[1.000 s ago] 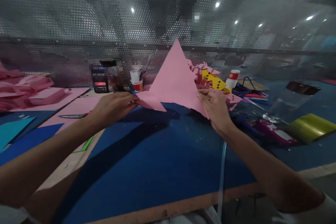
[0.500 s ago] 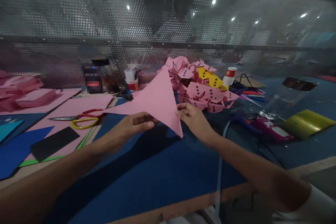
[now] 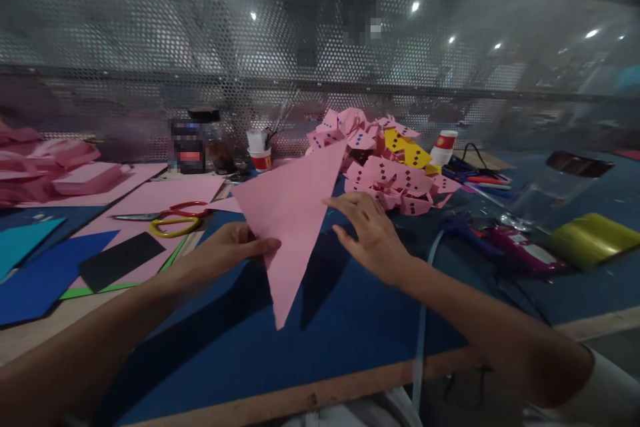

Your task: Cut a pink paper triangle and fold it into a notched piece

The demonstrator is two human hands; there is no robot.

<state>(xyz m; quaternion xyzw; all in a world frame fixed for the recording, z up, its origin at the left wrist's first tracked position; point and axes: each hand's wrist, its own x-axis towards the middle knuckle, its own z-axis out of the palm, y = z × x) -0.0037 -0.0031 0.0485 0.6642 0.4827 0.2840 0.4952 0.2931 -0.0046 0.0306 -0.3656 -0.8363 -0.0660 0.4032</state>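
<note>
A pink pointed sheet of craft paper or foam (image 3: 290,207) is held up above the blue table top, one sharp corner hanging down towards me. My left hand (image 3: 235,247) is closed on its left edge, the thumb lying across the front and the other fingers behind. By the right edge is my right hand (image 3: 373,233), its thumb and fingers apart; a fingertip reaches the sheet's edge, though I cannot tell if it presses on it. Behind the sheet lies a heap of pink folded pieces (image 3: 395,180) with dark square dots, and a yellow dotted one (image 3: 407,149).
Red-and-yellow-handled scissors (image 3: 177,219) lie on pink sheets at left, beside black (image 3: 123,260) and blue pieces (image 3: 55,273). Right stand a clear jar (image 3: 555,190), a glue gun (image 3: 470,233) and a yellow roll (image 3: 593,240). Paper cups (image 3: 444,143) stand at the back.
The pink sheet has turned, its lower corner swinging left and towards me. My left hand has closed on it, while my right hand has let go and spread its fingers.
</note>
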